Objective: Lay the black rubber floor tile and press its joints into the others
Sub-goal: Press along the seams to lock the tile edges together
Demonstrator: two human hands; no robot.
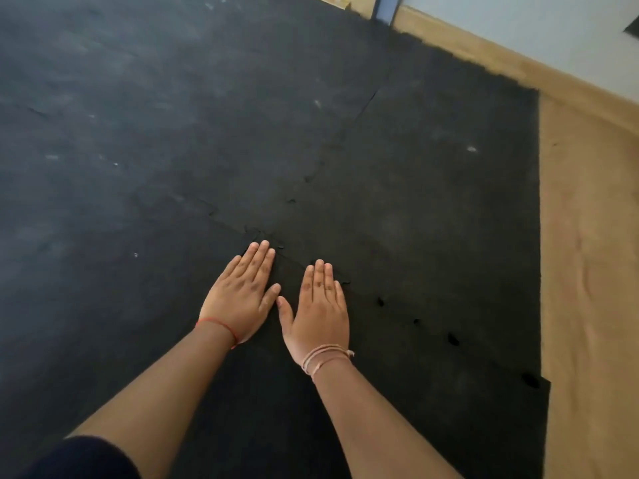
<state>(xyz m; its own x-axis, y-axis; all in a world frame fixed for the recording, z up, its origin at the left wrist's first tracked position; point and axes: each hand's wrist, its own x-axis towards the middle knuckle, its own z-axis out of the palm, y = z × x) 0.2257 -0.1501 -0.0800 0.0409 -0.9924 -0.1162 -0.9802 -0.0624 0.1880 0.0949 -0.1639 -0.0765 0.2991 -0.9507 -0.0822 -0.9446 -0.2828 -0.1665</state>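
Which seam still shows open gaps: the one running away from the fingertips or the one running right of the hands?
The seam to the right of the right hand: dark open holes dot it toward the wooden floor. The seam running away looks mostly closed.

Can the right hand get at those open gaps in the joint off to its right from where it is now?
Probably yes. The right hand lies flat on the black rubber tile, and the nearest open gap sits just beside its fingers with bare tile between and nothing lying in the way.

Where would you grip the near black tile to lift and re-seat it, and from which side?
Judging from its pose, grip the tile at its free right corner, coming from the bare wooden floor. Only that edge looks unjoined; both hands lie flat on the seam.
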